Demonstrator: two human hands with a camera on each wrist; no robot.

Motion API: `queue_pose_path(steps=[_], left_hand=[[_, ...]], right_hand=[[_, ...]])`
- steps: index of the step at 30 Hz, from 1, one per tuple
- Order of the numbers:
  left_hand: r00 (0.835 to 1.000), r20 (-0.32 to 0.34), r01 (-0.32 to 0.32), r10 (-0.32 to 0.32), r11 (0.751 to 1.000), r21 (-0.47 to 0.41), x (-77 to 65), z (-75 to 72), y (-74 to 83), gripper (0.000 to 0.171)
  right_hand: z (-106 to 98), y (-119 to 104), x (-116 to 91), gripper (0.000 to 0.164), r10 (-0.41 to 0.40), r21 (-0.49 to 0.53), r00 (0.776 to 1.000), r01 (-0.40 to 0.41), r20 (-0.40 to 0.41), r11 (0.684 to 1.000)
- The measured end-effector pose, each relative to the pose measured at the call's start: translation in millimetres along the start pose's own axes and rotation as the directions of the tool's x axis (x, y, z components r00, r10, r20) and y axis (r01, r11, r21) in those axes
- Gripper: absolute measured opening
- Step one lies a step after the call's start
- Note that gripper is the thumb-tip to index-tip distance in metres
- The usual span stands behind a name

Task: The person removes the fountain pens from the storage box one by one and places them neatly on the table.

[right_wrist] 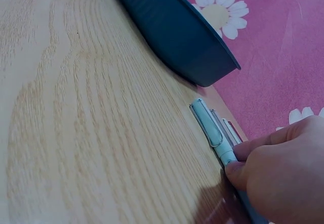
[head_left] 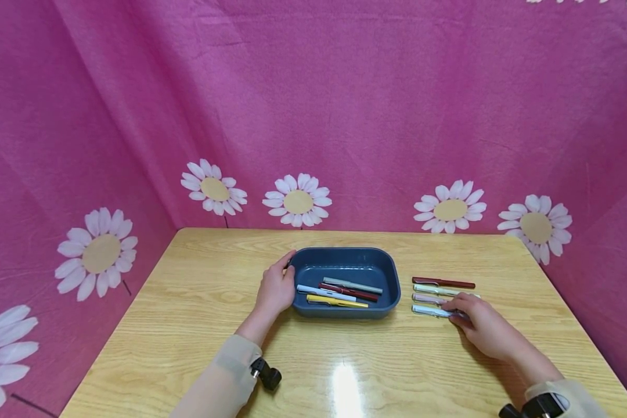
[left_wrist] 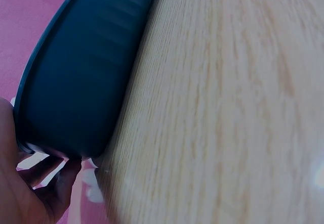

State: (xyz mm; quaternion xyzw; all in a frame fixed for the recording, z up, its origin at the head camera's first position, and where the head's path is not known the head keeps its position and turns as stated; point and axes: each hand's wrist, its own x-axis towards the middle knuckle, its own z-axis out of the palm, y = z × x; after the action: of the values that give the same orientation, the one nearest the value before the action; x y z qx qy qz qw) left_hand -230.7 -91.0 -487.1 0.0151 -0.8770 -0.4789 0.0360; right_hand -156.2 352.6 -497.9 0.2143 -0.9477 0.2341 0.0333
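A dark blue rectangular bin (head_left: 345, 313) sits on the table, and my left hand (head_left: 276, 287) grips its left end, the thumb at the rim. Inside lie a yellow pen (head_left: 337, 301), a pale blue pen (head_left: 326, 292), a dark red pen (head_left: 366, 295) and a grey-green pen (head_left: 352, 285). To the bin's right, my right hand (head_left: 483, 328) pinches a light blue pen (right_wrist: 206, 123) between thumb and forefinger, its capped end pointing toward the bin. Just beyond it lie a pink pen (head_left: 427, 299), a pale green pen (head_left: 439, 289) and a dark red pen (head_left: 444, 283), roughly parallel.
The wooden table (head_left: 198, 325) reaches back to a pink curtain (head_left: 345, 116) printed with white daisies. Small black cameras are strapped at both wrists. A bright reflection shows on the tabletop near the front.
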Motion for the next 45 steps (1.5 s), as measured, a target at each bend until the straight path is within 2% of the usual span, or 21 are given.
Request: queue_pose_path(steps=[4,9,15,19,29,37,45], left_hand=[[1.0,0.0,-0.002,0.002,1.0,0.001,-0.5,-0.7,0.5,0.046],[1.0,0.001,-0.001,0.001,1.0,0.006,-0.8,-1.1,1.1,0.046],[1.0,0.0,-0.015,0.015,1.0,0.011,-0.7,-1.3,0.6,0.046],[1.0,0.001,-0.019,0.019,1.0,0.009,-1.7,-1.3,0.2,0.046],[1.0,0.0,-0.009,0.009,1.0,0.002,-1.9,-2.0,0.7,0.046],[1.0,-0.004,-0.008,0.008,1.0,-0.003,1.9,-1.4,-0.5,0.046],[1.0,-0.003,-0.012,0.012,1.0,0.005,1.3,-0.8,-0.9,0.046]], right_hand=[[0,-1,0,0.027,-0.007,-0.008,1.0,0.007,-0.009,1.0],[-2,-3,0,0.029,-0.056,-0.011,0.997,0.055,-0.05,0.998],[-7,-10,5,0.034,-0.122,-0.005,0.986,0.122,-0.111,0.993],[-13,-19,10,0.035,-0.134,0.018,0.978,0.139,-0.158,0.99],[-31,-43,40,0.044,-0.193,0.047,0.96,0.207,-0.203,0.977],[-29,-70,71,0.045,-0.197,0.145,0.956,0.232,-0.219,0.962],[-23,-81,88,0.05,-0.215,0.224,0.951,0.265,-0.223,0.938]])
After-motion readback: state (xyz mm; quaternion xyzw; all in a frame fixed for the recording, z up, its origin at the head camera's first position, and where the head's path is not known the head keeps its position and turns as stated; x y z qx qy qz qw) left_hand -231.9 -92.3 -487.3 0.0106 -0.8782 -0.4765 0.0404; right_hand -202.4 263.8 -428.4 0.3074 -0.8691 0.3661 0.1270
